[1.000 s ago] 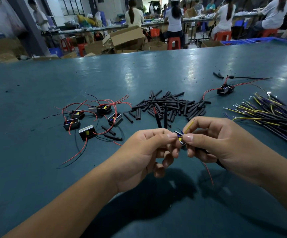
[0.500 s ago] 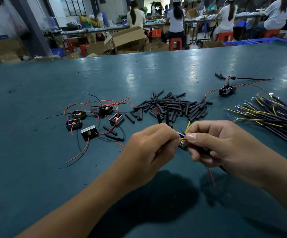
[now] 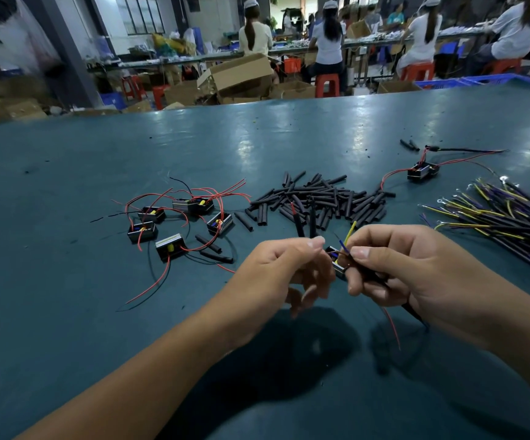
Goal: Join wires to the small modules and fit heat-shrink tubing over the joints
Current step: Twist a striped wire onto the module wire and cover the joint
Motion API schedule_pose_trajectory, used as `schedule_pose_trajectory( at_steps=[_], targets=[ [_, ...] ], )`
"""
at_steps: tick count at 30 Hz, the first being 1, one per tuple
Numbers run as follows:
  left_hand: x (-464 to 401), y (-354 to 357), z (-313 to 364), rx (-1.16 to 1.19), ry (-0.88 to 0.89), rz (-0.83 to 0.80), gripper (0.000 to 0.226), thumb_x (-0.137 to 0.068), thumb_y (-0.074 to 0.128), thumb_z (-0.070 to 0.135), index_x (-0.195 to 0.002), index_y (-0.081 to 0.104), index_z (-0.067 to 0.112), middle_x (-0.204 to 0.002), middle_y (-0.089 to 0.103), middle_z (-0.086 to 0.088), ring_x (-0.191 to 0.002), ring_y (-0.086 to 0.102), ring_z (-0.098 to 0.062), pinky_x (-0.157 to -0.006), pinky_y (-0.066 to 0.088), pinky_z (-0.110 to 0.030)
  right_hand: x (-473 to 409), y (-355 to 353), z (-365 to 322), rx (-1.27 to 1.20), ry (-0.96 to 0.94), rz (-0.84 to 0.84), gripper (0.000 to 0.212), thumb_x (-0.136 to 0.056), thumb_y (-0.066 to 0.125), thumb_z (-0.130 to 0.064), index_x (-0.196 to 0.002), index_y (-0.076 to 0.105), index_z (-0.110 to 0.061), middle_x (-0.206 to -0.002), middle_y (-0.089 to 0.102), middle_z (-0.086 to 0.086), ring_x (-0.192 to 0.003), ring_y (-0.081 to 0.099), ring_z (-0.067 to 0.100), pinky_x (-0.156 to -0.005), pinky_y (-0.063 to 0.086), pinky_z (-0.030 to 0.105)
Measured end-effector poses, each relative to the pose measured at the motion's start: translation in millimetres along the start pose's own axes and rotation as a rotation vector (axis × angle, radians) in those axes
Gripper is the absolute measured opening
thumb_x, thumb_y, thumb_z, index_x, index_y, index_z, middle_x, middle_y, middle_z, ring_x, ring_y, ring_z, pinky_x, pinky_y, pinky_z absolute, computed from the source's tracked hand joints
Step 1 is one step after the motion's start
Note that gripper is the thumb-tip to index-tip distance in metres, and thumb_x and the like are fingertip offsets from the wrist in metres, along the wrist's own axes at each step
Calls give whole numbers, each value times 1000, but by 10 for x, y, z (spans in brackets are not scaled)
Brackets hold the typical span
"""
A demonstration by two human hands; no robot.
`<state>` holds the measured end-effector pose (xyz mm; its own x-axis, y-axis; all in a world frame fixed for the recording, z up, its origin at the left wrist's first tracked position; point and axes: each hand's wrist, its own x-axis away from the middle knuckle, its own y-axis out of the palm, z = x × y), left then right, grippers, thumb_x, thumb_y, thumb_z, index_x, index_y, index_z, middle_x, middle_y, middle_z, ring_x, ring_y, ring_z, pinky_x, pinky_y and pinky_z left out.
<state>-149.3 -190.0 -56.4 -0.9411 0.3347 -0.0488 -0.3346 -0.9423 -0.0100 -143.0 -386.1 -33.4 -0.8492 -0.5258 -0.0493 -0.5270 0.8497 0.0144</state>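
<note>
A small black module (image 3: 337, 260) hangs between my two hands above the teal table (image 3: 66, 312). My right hand (image 3: 397, 268) grips the module and a yellow and blue wire (image 3: 349, 233) that sticks up from it; a red lead (image 3: 392, 328) trails below. My left hand (image 3: 284, 271) pinches two black heat-shrink tubes (image 3: 304, 222) that stand up from its thumb and forefinger, right beside the module. A pile of black heat-shrink pieces (image 3: 324, 200) lies just beyond my hands.
Several modules with red and black leads (image 3: 178, 217) lie at the left. One more module (image 3: 422, 171) sits at the back right. A bundle of yellow and purple wires (image 3: 504, 217) lies at the right. People work at benches beyond the table's far edge.
My left hand has rolled and loosened its lower fingers while its fingertips stay at the module. The yellow wire now stands more upright. My right hand has barely moved.
</note>
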Motion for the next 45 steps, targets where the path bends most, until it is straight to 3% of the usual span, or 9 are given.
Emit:
schedule_pose_trajectory(
  at_steps=[7, 13, 19, 26, 30, 33, 37, 41, 45],
  targets=[
    [27, 24, 16, 3, 74, -44, 27, -99, 56, 27, -75, 63, 17, -63, 57, -1, -51, 43, -13, -45, 32, -22, -9, -50, 42, 21, 13, -11, 26, -84, 60, -24, -91, 62, 1, -70, 65, 17, -45, 39, 10, -43, 31, 14],
    [5, -48, 16, -141, 191, -28, 22, -97, 54, 23, -79, 64, 15, -68, 61, -4, -56, 45, -18, -48, 35, -25, -7, -12, 45, 92, -6, 16, 16, -76, 68, -36, -80, 67, -21, -63, 62, 10, -46, 35, 11, -42, 32, 15],
    [-157, -548, 16, -254, 182, 284, 25, -102, 53, 10, -79, 62, 13, -66, 62, 0, -56, 49, -13, -50, 42, -22, -12, -98, 14, 167, -58, 143, 13, -80, 65, -32, -79, 66, -19, -63, 65, 8, -47, 35, 13, -43, 30, 16],
    [-232, -563, -194, -748, 202, 284, 2, -95, 67, 25, -94, 67, 24, -80, 65, 15, -73, 58, -1, -68, 47, -17, -41, -212, 39, 370, -119, 231, 10, -94, 62, -17, -84, 63, -14, -63, 68, 8, -47, 38, 13, -43, 32, 16],
    [-333, -334, -235, -590, 193, 367, 25, -97, 66, 24, -121, 61, 19, -109, 65, 15, -99, 61, 3, -82, 50, -14, -52, -263, 61, 463, -150, 243, 6, -94, 62, -20, -88, 63, -19, -66, 72, 6, -47, 40, 13, -45, 36, 16],
    [-331, -214, -245, -547, 225, 513, 21, -94, 69, 21, -110, 56, 19, -103, 63, 11, -91, 61, -3, -77, 50, -17, -58, -284, 78, 470, -173, 238, 8, -94, 62, -23, -91, 58, -30, -71, 74, 6, -48, 45, 11, -48, 41, 17],
    [-276, -142, -189, -663, 437, 526, 18, -90, 72, 17, -104, 62, 18, -93, 58, 8, -79, 55, -12, -69, 47, -21, -57, -281, 90, 498, -236, 227, 12, -93, 61, -28, -96, 53, -36, -73, 75, 5, -51, 48, 17, -51, 45, 25],
    [-262, 38, -240, -669, 314, 362, 46, -90, 72, 21, -132, 54, 18, -113, 56, 7, -77, 54, -10, -71, 45, -16, -46, -254, 79, 551, -253, 214, 15, -89, 60, -40, -101, 51, -38, -75, 75, 0, -54, 47, 42, -54, 50, 49],
    [-294, 0, -246, -613, 235, 419, 41, -91, 69, 23, -129, 52, 24, -119, 59, 9, -68, 57, -8, -68, 45, -16, -61, -276, 78, 594, -226, 223, 14, -92, 63, -32, -96, 52, -40, -75, 75, -4, -55, 46, 45, -56, 48, 56]
  ],
)
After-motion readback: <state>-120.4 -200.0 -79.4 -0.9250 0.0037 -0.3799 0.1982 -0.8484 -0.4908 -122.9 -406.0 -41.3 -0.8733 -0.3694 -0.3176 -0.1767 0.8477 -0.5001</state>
